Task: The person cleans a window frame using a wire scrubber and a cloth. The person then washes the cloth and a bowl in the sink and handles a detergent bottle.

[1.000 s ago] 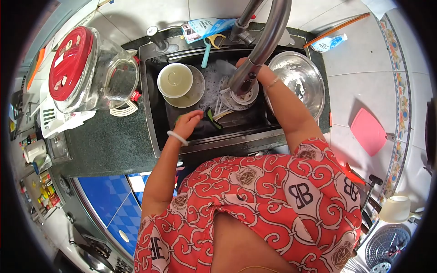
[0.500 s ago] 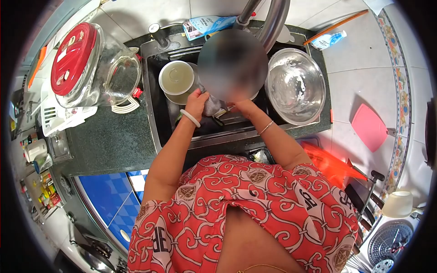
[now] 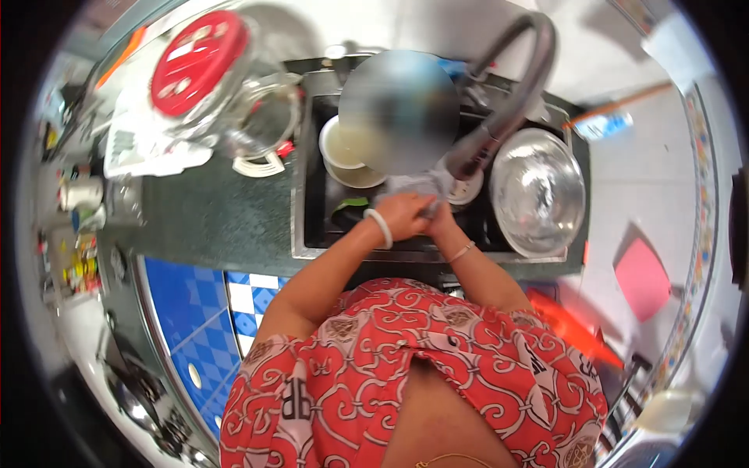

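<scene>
My left hand [image 3: 402, 215] and my right hand [image 3: 440, 218] meet over the front of the black sink [image 3: 318, 226]. Their fingers are closed around a greyish cloth [image 3: 420, 186], which is partly blurred. Behind the cloth, a white dish [image 3: 466, 190] lies under the faucet head [image 3: 466, 159]. A white bowl [image 3: 342, 148] sits over another bowl [image 3: 356, 177] at the sink's left, partly hidden by a round blur. Something green and dark [image 3: 349, 207] lies left of my left hand.
A large metal bowl [image 3: 538, 193] stands at the sink's right. On the left counter [image 3: 211, 210] are a red-lidded clear container [image 3: 200, 62], a glass vessel [image 3: 269, 117] and a white rack [image 3: 148, 148]. A pink board [image 3: 642, 279] hangs at the right.
The view has shifted, so the sink appears further right and lower. My hands have come together on the cloth, having been apart at its two sides.
</scene>
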Demonstrator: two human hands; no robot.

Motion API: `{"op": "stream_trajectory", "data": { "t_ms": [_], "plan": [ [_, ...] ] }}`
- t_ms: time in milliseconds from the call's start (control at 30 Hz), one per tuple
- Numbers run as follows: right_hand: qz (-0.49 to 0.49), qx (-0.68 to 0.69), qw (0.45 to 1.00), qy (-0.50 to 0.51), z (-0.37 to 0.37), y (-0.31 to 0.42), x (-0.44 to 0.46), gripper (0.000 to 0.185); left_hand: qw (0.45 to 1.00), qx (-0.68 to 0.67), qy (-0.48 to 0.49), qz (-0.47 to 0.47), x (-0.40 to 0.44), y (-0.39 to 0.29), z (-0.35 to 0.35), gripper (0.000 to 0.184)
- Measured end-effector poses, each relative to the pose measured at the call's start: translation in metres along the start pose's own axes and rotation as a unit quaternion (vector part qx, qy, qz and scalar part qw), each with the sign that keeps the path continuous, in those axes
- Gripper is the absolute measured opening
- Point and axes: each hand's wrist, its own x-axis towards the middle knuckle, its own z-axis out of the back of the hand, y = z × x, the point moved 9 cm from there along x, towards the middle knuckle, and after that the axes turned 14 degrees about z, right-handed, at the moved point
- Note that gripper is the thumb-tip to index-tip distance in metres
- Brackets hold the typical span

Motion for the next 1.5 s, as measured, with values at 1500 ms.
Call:
{"op": "stream_trajectory", "data": {
  "t_ms": [1500],
  "plan": [
    [0.496, 0.162, 0.849, -0.085, -0.060, -0.021, -0.177, 0.025, 0.917, -0.245, 0.296, 0.109, -0.027, 0.123, -0.024, 0.031]
  ]
}}
